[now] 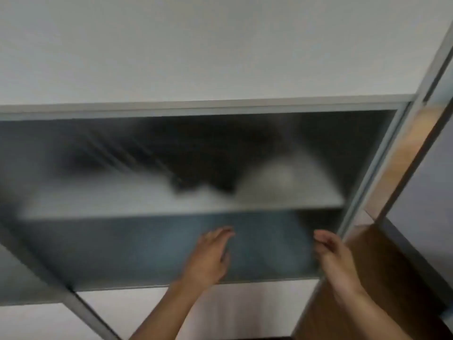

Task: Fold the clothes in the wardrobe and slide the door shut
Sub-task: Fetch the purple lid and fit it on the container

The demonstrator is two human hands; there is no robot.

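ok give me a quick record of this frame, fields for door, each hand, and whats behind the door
door: frosted sliding panel, across the shelves
left hand: flat on the door, fingers straight
right hand: at the door's right edge, grip too blurred to tell
clothes: dark and white shapes behind the door, on a shelf
door fully shut: cannot tell

The frosted sliding door (122, 253) covers the wardrobe front. Behind it, blurry dark clothes (208, 163) and a white heap (277, 177) lie on a shelf (110, 208).
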